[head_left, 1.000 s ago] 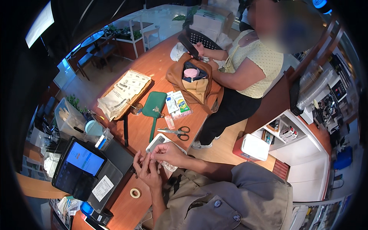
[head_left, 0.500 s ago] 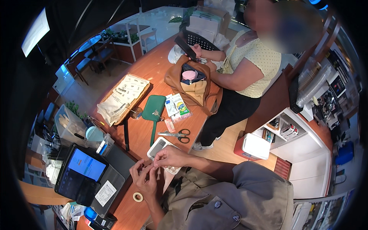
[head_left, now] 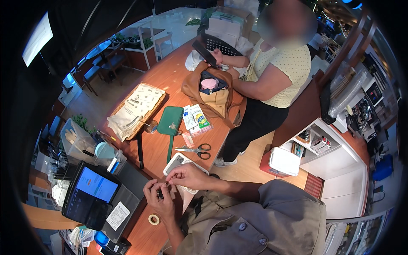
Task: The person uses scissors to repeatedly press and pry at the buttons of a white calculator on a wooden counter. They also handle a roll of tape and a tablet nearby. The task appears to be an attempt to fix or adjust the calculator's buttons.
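My left hand (head_left: pixel 159 199) has bent fingers around a small dark item (head_left: pixel 160 193), too small to name. Beside it, my right hand (head_left: pixel 185 176) is pinched at its fingertips on something tiny at the left hand's fingers. Under my right hand lies a white rectangular object (head_left: pixel 174 163) with a grey section, partly hidden. Scissors (head_left: pixel 199 151) lie just beyond it on the wooden counter (head_left: pixel 165 59). A tape roll (head_left: pixel 154 219) lies below my left hand.
At left stand a screen terminal (head_left: pixel 95 185) and utensil bin (head_left: pixel 74 142). Beyond are a basket of paper bags (head_left: pixel 136 108), green pouch (head_left: pixel 169 119), packets (head_left: pixel 196 119) and brown bag (head_left: pixel 193 83). A person (head_left: pixel 280 76) at right holds a dark phone (head_left: pixel 204 53). A red box (head_left: pixel 284 161) sits low.
The small dark item now shows more between my left hand's fingers, which have shifted slightly. The other person's head has moved a little to the left.
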{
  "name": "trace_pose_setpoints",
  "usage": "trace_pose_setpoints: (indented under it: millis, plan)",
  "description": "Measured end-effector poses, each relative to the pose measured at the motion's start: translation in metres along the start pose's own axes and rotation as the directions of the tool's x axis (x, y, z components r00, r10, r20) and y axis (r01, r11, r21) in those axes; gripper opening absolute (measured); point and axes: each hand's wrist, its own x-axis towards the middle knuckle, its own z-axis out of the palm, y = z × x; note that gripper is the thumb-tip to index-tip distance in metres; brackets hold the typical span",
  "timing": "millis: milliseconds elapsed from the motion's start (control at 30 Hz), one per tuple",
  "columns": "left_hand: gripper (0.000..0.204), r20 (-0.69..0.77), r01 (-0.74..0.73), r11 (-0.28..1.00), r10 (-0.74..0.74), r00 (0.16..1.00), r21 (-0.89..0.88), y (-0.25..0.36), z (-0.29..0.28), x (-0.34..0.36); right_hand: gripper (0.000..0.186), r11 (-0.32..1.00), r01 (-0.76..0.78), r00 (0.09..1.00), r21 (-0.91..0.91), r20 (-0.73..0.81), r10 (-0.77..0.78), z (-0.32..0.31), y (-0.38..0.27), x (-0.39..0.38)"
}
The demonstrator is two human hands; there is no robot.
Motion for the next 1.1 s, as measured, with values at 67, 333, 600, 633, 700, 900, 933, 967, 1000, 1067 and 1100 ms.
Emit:
trace_pose_setpoints:
  millis: [67, 333, 600, 633, 700, 900, 933, 967, 1000, 1067, 1100]
  plan:
    - [0.008, 0.042, 0.059, 0.991, -0.054, 0.998, -0.123, -0.003, 0.003, 0.001, 0.020, 0.991, 0.110, 0.993, -0.080, -0.025, -0.112, -0.002, -0.002, -0.001]
    - [0.013, 0.488, 0.665, 0.335, -0.477, 0.731, -0.667, -0.019, 0.008, -0.006, 0.016, 0.793, 0.499, 0.845, -0.349, -0.007, -0.535, -0.005, 0.007, -0.004]
    - [0.015, 0.470, 0.629, 0.361, -0.439, 0.766, -0.688, -0.025, 0.010, -0.010, 0.010, 0.850, 0.411, 0.889, -0.331, -0.061, -0.454, -0.002, 0.006, -0.004]
    - [0.016, 0.448, 0.604, 0.387, -0.422, 0.788, -0.697, -0.024, 0.012, -0.010, 0.009, 0.872, 0.378, 0.903, -0.312, -0.083, -0.422, -0.002, 0.005, -0.004]
    - [0.012, 0.431, 0.575, 0.485, -0.384, 0.817, -0.659, -0.023, 0.014, -0.011, 0.009, 0.885, 0.347, 0.901, -0.311, -0.151, -0.407, -0.002, 0.004, -0.005]
    - [0.009, 0.454, 0.593, 0.605, -0.387, 0.803, -0.532, -0.020, 0.015, -0.018, 0.009, 0.936, 0.221, 0.917, -0.274, -0.269, -0.296, -0.014, 0.006, -0.002]
    - [0.009, 0.448, 0.572, 0.651, -0.371, 0.813, -0.499, -0.021, 0.015, -0.018, 0.010, 0.931, 0.242, 0.916, -0.273, -0.252, -0.312, -0.015, 0.006, 0.000]
    - [0.009, 0.453, 0.569, 0.673, -0.368, 0.812, -0.473, -0.022, 0.016, -0.019, 0.011, 0.924, 0.269, 0.912, -0.272, -0.236, -0.336, -0.015, 0.006, 0.002]
    - [0.009, 0.450, 0.549, 0.702, -0.351, 0.821, -0.454, -0.022, 0.016, -0.020, 0.011, 0.914, 0.303, 0.902, -0.271, -0.227, -0.367, -0.016, 0.006, 0.004]
    - [0.010, 0.440, 0.518, 0.742, -0.331, 0.835, -0.426, -0.024, 0.016, -0.021, 0.011, 0.955, 0.233, 0.939, -0.184, -0.214, -0.270, -0.013, 0.003, 0.004]
    - [0.011, 0.431, 0.508, 0.754, -0.328, 0.840, -0.416, -0.024, 0.016, -0.022, 0.011, 0.968, 0.208, 0.952, -0.141, -0.200, -0.234, -0.012, 0.002, 0.004]
